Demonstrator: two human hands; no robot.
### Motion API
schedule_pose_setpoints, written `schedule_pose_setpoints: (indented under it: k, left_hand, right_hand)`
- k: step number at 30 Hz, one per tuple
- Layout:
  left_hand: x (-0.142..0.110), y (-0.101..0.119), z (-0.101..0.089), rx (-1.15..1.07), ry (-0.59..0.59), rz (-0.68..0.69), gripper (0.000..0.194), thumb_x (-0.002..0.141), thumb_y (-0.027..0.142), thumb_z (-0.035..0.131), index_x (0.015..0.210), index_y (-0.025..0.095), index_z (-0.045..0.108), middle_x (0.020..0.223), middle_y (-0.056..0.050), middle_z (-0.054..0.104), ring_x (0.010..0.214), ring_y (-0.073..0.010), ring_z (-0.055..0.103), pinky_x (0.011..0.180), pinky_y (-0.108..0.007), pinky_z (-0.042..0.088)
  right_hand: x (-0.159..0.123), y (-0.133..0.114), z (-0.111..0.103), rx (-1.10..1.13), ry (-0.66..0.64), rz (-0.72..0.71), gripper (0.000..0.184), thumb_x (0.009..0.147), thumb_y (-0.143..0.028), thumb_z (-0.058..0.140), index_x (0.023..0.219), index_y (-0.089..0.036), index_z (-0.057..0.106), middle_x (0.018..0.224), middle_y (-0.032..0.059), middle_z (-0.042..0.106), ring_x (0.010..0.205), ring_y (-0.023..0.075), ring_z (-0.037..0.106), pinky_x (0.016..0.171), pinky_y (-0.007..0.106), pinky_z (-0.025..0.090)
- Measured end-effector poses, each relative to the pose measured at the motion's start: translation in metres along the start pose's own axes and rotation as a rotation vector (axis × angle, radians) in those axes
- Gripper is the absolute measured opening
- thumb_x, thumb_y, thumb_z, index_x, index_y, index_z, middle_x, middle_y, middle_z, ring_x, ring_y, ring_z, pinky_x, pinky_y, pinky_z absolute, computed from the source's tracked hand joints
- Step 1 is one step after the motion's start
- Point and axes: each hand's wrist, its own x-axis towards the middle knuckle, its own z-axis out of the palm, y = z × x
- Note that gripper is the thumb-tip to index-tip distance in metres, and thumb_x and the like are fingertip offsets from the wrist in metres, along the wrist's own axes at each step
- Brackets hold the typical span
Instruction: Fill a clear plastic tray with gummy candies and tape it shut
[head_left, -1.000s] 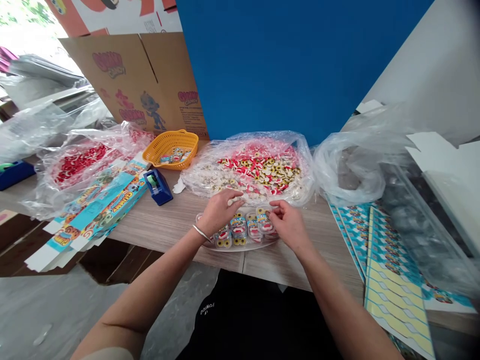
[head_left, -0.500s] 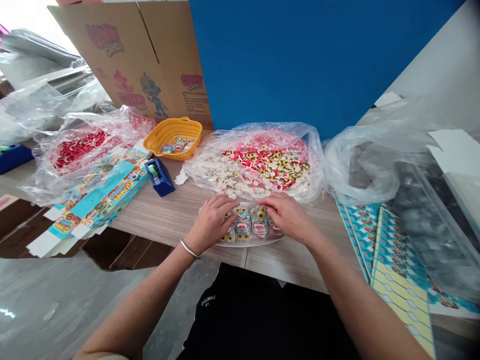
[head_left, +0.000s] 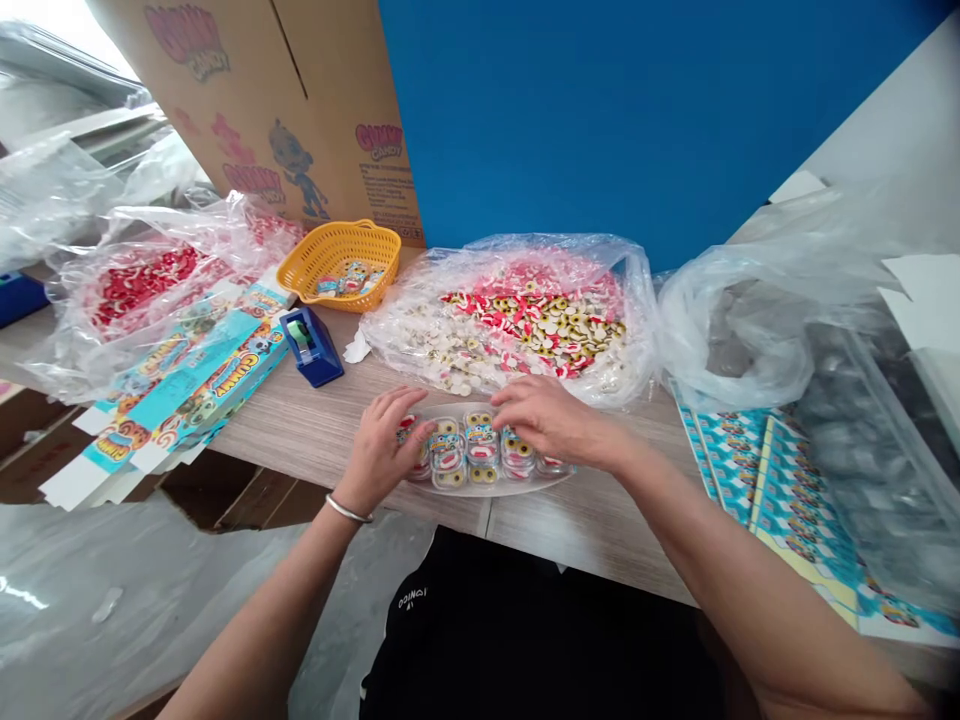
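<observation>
Small clear tubs [head_left: 480, 450] of eyeball-and-lips gummies sit packed together on a shallow clear tray [head_left: 517, 488], right between the hands at the near edge of the bench [head_left: 585, 530]. The left hand [head_left: 382, 450], a thin metal bangle [head_left: 346, 510] at its wrist, has its fingers [head_left: 409, 425] curved and spread at the tray's left end, with the tips at the end tubs. The right hand [head_left: 547, 420] arches in from the other side, its fingers [head_left: 510, 398] bent down onto the tubs. Neither hand is clenched, and I cannot tell whether either is actually gripping a tub. The tray looks filled from end to end, though the hands hide part of it. Just beyond the fingers, an open plastic bag [head_left: 517, 320] is heaped with loose white, red and yellow gummies, so much candy remains out of the tubs. Left of the fingers stand a blue tape dispenser [head_left: 311, 347] and a yellow plastic basket [head_left: 337, 262] holding a few more tubs, beside flat printed cartons [head_left: 195, 370], none folded up, and a bag of red gummies [head_left: 142, 285]. Right of the fingers lie flat printed sheets [head_left: 787, 490], also unfolded.
</observation>
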Motion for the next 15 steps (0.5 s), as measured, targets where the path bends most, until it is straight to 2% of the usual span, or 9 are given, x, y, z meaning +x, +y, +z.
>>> schedule_pose_setpoints:
  k: [2,4,6,8,10,12,15]
  left_hand:
    - [0.002,-0.017,-0.002,-0.12,-0.019,-0.115,0.042,0.097,0.048,0.052,0.126,0.02,0.061,0.125,-0.012,0.066,0.119,-0.0275,0.058,0.106,-0.046,0.044]
    - [0.002,-0.03,0.002,-0.355,-0.04,-0.259,0.048,0.098,0.053,0.046,0.127,0.017,0.062,0.123,-0.013,0.067,0.117,-0.0274,0.061,0.104,-0.044,0.046]
    - [-0.001,-0.037,0.01,-0.625,-0.037,-0.397,0.055,0.098,0.057,0.042,0.126,0.014,0.062,0.123,-0.015,0.069,0.117,-0.0278,0.063,0.101,-0.043,0.049]
    - [-0.007,-0.037,0.021,-0.814,-0.031,-0.512,0.061,0.097,0.061,0.041,0.124,0.012,0.063,0.122,-0.015,0.069,0.113,-0.0283,0.065,0.096,-0.041,0.052]
    - [-0.013,-0.033,0.031,-0.876,-0.031,-0.6,0.065,0.095,0.065,0.041,0.125,0.012,0.064,0.119,-0.014,0.071,0.104,-0.0275,0.068,0.088,-0.039,0.055]
    - [-0.019,-0.026,0.04,-0.88,-0.012,-0.645,0.067,0.094,0.067,0.041,0.126,0.013,0.063,0.113,-0.012,0.072,0.095,-0.0258,0.07,0.081,-0.036,0.056]
    - [-0.023,-0.013,0.051,-0.82,0.021,-0.634,0.07,0.094,0.069,0.037,0.126,0.013,0.063,0.107,-0.011,0.073,0.092,-0.0243,0.069,0.079,-0.035,0.056]
  right_hand:
    - [-0.015,0.005,-0.002,0.072,0.111,0.065,0.034,0.085,-0.012,0.054,0.107,-0.027,0.076,0.122,0.0044,0.069,0.117,0.0251,0.058,0.105,0.046,0.041]
    - [-0.032,0.011,0.004,0.107,0.288,0.188,0.036,0.086,-0.017,0.052,0.115,-0.023,0.073,0.123,0.0069,0.068,0.119,0.0258,0.058,0.107,0.047,0.042]
    - [-0.051,0.017,0.022,0.171,0.503,0.371,0.039,0.088,-0.023,0.052,0.124,-0.021,0.067,0.129,0.0102,0.065,0.122,0.0275,0.058,0.108,0.049,0.043]
    - [-0.069,0.023,0.047,0.332,0.651,0.553,0.045,0.091,-0.032,0.052,0.132,-0.018,0.06,0.134,0.0141,0.062,0.121,0.0282,0.059,0.105,0.049,0.046]
    - [-0.083,0.027,0.071,0.544,0.693,0.657,0.051,0.092,-0.04,0.051,0.138,-0.017,0.054,0.136,0.0164,0.061,0.121,0.0279,0.061,0.102,0.048,0.05]
    - [-0.094,0.027,0.089,0.679,0.694,0.676,0.052,0.093,-0.044,0.05,0.137,-0.017,0.054,0.136,0.0158,0.062,0.123,0.0271,0.061,0.104,0.047,0.049]
    - [-0.104,0.022,0.097,0.699,0.723,0.692,0.049,0.093,-0.045,0.05,0.133,-0.018,0.058,0.136,0.0133,0.063,0.124,0.0261,0.06,0.107,0.047,0.046]
